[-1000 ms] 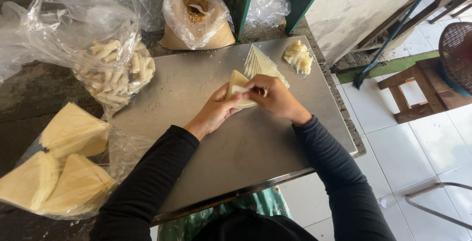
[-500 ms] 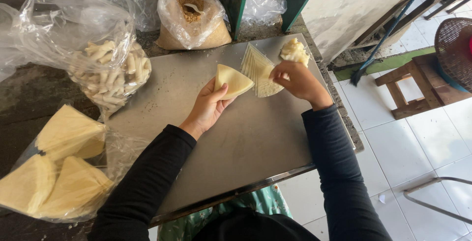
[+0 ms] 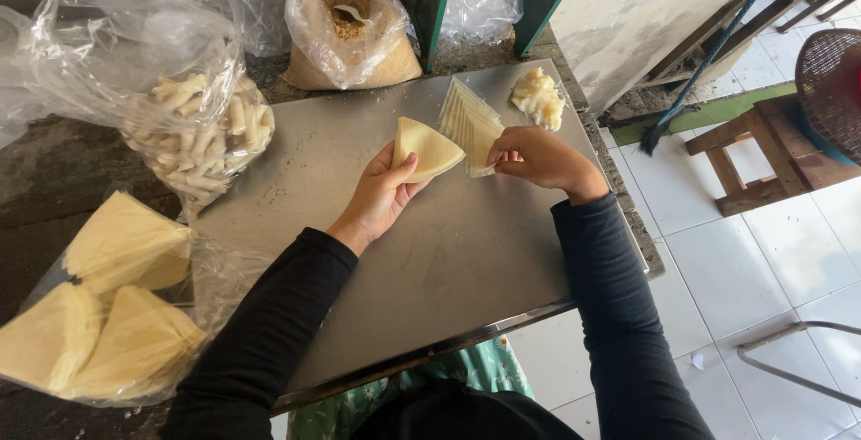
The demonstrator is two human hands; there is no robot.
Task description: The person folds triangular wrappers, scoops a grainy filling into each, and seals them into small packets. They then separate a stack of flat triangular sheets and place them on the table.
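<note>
My left hand [image 3: 381, 193] holds a pale yellow triangular pastry wrapper [image 3: 426, 147] folded into a cone, a little above the metal table [image 3: 430, 261]. My right hand [image 3: 534, 157] rests with curled fingers at the near edge of a fanned stack of triangular wrappers [image 3: 468, 120] lying on the table; whether it grips a sheet is unclear. A lump of pale filling [image 3: 538, 97] lies just beyond the stack, at the table's far right corner.
A clear bag of rolled pastry sticks [image 3: 204, 130] sits at the far left. A bag of brown crumbs [image 3: 350, 32] stands at the back. A bag of large yellow wrapper stacks [image 3: 108, 305] lies near left. A wooden stool [image 3: 758, 157] stands right on the tiled floor.
My hands have parted. The left hand keeps the folded wrapper and has turned it upward; the right hand went toward the filling, then came back to the wrapper stack.
</note>
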